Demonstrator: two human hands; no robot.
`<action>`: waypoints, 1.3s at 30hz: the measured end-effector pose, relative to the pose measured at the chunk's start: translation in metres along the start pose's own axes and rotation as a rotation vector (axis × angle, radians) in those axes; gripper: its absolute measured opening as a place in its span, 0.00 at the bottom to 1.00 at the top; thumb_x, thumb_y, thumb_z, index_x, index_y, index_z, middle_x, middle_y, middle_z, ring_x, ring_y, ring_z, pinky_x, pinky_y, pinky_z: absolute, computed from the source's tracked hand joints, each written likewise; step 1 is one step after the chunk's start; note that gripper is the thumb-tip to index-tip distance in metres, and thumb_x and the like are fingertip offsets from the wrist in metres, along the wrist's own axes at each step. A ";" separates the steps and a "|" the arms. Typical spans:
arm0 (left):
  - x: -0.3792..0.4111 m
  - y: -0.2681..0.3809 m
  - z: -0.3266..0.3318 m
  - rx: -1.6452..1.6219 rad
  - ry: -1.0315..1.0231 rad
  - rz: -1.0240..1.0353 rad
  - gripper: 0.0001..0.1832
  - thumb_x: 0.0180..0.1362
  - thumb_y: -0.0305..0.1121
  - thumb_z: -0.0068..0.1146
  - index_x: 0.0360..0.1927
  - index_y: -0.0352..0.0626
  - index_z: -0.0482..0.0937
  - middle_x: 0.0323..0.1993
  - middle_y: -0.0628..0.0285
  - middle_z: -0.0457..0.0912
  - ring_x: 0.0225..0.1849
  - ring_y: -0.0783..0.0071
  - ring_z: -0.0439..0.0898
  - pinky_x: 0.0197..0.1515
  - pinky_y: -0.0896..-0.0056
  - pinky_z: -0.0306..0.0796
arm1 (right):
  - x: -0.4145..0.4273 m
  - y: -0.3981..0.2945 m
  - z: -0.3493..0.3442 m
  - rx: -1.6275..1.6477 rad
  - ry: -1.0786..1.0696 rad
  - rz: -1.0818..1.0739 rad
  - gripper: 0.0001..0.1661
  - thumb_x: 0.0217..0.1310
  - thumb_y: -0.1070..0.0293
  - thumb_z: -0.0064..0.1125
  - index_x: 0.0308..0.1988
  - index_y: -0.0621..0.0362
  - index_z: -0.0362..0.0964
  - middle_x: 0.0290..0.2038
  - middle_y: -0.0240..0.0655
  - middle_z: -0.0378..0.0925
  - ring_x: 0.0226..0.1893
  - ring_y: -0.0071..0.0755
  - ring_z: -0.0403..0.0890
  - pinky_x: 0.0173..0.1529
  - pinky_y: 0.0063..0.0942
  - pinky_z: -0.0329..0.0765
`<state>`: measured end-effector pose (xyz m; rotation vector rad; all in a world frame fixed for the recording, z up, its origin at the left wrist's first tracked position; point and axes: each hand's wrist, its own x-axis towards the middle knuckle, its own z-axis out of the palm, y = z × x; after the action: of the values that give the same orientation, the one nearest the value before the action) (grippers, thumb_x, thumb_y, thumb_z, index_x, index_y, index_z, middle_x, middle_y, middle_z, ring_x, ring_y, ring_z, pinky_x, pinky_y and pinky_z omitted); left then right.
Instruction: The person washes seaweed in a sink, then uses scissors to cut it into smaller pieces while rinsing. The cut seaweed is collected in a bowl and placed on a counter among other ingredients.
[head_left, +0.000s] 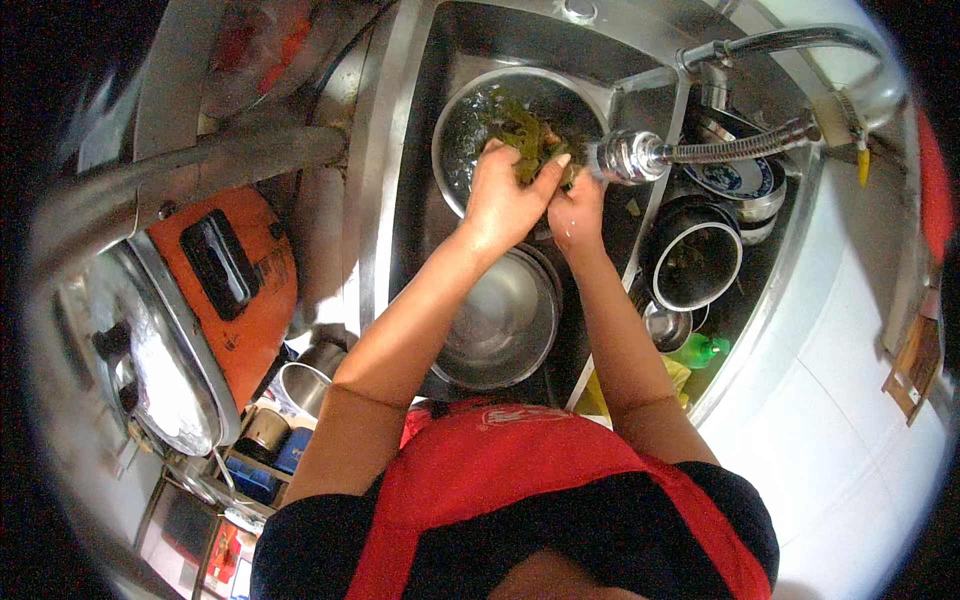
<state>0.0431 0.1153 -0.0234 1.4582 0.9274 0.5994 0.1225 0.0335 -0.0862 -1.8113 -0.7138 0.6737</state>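
Both hands are over a round metal basin that holds water in the left sink compartment. My left hand grips a bunch of wet, dark green leafy vegetables, its thumb pointing right. Close beside it, my right hand has its fingers curled on the near end of the same bunch; its fingertips are blurred and partly hidden. A chrome faucet spray head on a flexible hose points left, just above my right hand. Nearer to me, beneath my forearms, stands another metal basin.
The sink's right compartment holds a dark pot with a pale rim, a blue-patterned plate, a small metal bowl and a green bottle. A sink divider runs between compartments. An orange appliance stands at left, near a metal pipe.
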 end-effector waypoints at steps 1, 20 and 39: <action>-0.003 0.001 -0.001 0.074 -0.016 0.047 0.10 0.49 0.31 0.62 0.32 0.35 0.81 0.33 0.46 0.81 0.39 0.49 0.78 0.45 0.58 0.70 | -0.003 0.004 0.001 -0.013 -0.036 0.033 0.19 0.48 0.75 0.53 0.45 0.61 0.71 0.40 0.53 0.76 0.42 0.59 0.76 0.48 0.44 0.71; 0.105 -0.226 0.005 0.157 -0.315 -0.643 0.48 0.47 0.63 0.59 0.61 0.31 0.65 0.61 0.47 0.67 0.63 0.55 0.66 0.63 0.59 0.60 | 0.040 0.136 0.056 1.282 0.128 0.742 0.21 0.66 0.52 0.40 0.50 0.53 0.67 0.47 0.34 0.73 0.47 0.37 0.72 0.53 0.39 0.69; 0.010 0.010 -0.001 -0.254 0.077 -0.131 0.09 0.56 0.28 0.59 0.39 0.35 0.79 0.36 0.64 0.82 0.37 0.78 0.78 0.42 0.76 0.71 | -0.005 -0.011 -0.004 0.005 -0.006 -0.058 0.21 0.47 0.77 0.56 0.46 0.62 0.72 0.41 0.42 0.78 0.45 0.30 0.77 0.51 0.29 0.71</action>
<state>0.0498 0.1246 -0.0152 1.1454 0.9614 0.6548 0.1203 0.0302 -0.0743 -1.7785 -0.7647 0.6422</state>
